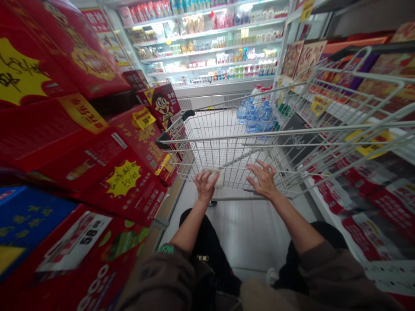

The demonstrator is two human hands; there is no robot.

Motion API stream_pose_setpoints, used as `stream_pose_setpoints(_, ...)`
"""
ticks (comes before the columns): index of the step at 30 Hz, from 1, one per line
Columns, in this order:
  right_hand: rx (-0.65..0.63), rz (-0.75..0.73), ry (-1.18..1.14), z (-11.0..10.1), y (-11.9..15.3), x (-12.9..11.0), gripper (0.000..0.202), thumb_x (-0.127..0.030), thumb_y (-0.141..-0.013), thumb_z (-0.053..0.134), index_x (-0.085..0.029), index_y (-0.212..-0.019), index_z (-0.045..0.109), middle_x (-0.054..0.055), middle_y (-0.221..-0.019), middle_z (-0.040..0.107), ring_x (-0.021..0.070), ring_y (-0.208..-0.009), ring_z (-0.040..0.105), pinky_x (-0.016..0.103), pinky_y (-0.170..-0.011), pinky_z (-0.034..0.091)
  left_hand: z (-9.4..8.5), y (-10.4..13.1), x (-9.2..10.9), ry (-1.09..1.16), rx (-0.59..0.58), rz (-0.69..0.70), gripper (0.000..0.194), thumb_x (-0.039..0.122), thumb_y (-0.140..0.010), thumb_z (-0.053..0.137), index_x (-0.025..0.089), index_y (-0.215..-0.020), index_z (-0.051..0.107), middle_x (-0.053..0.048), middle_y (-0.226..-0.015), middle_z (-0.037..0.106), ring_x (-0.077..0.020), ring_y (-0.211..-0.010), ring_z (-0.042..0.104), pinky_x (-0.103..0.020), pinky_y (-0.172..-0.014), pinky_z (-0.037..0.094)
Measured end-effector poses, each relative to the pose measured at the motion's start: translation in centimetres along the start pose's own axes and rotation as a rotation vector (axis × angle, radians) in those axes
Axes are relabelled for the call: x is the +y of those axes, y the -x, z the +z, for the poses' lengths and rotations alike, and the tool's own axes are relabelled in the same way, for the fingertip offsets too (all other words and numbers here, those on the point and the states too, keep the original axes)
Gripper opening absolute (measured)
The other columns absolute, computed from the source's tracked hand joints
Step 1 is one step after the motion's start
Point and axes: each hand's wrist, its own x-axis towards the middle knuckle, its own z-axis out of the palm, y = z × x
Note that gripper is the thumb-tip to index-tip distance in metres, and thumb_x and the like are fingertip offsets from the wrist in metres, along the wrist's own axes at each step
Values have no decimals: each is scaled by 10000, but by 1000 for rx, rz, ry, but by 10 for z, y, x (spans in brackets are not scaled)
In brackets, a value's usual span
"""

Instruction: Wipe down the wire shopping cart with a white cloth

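A wire shopping cart (223, 139) stands crosswise in front of me, its long side facing me. Low on that side, my left hand (205, 185) has its fingers curled over a pale, cloth-like pad (219, 178) against the wires. Whether it is a cloth or a sponge cannot be made out. My right hand (263, 178) is near the same wires to the right, fingers spread and bent, with nothing in it. Whether its fingertips touch the wires is unclear.
Stacked red gift boxes (129, 190) rise close on the left. Bottled water packs (259, 113) sit on the floor beyond the cart. Right of it runs a shelf with red-and-white packs (369, 233). A lit refrigerated display (207, 47) spans the back.
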Motion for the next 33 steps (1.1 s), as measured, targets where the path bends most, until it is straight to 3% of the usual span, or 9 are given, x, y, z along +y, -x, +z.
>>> stream_pose_setpoints(4, -18, 8, -22, -1, 0, 0, 377, -459, -1000, 514, -236, -1267, 658, 73, -1295, 756, 293, -1411, 499, 467, -1126, 149, -6, 25, -5, -50, -49, -32, 466, 63, -861, 620, 340, -1202, 774, -104, -1208, 675, -295, -1213, 536, -488, -1070, 400)
stream_pose_setpoints(12, 25, -5, -33, -2, 3, 8, 335, -448, -977, 548, -242, -1210, 673, 44, -1231, 780, 289, -1387, 524, 470, -1120, 145, -7, -10, 2, -30, 34, 131, 378, 151, -965, 609, 425, -1169, 769, -67, -1150, 700, -256, -1229, 532, -503, -1175, 309)
stream_pose_setpoints(15, 40, -25, -47, -3, 5, 11, 326, -436, -983, 539, -245, -1212, 669, 46, -1213, 785, 293, -1378, 529, 473, -1114, 159, -10, 7, -6, -52, -5, 147, 444, 80, -938, 598, 418, -1168, 771, -60, -1146, 704, -252, -1205, 546, -485, -1141, 344)
stream_pose_setpoints(19, 33, -32, -58, -5, 6, 15, 321, -420, -1000, 512, -249, -1229, 658, 44, -1223, 780, 294, -1384, 520, 479, -1119, 164, -21, 27, -13, -80, -43, 58, 515, 26, -862, 596, 370, -1203, 772, -89, -1220, 682, -285, -1216, 527, -488, -1094, 388)
stream_pose_setpoints(24, 34, -19, -56, -5, 7, 21, 313, -427, -986, 528, -248, -1195, 677, 35, -1166, 789, 304, -1369, 527, 484, -1118, 168, -29, -2, -12, -63, 108, -40, 495, 66, -870, 585, 362, -1221, 768, -104, -1244, 637, -306, -1268, 461, -515, -1145, 352)
stream_pose_setpoints(27, 31, 2, -62, -5, 7, 22, 305, -431, -993, 510, -248, -1158, 690, 37, -1140, 795, 306, -1361, 530, 491, -1123, 158, -26, -9, -10, -59, 132, -68, 477, 72, -843, 591, 335, -1193, 781, -108, -1239, 620, -307, -1262, 455, -499, -1129, 376)
stream_pose_setpoints(33, 67, -17, -48, -3, 7, 26, 272, -405, -976, 548, -248, -1133, 705, 36, -1077, 801, 309, -1335, 555, 494, -1122, 184, -27, 29, -14, -85, -22, -96, 628, 18, -693, 566, 301, -1212, 776, -113, -1243, 625, -317, -1234, 482, -487, -1048, 443)
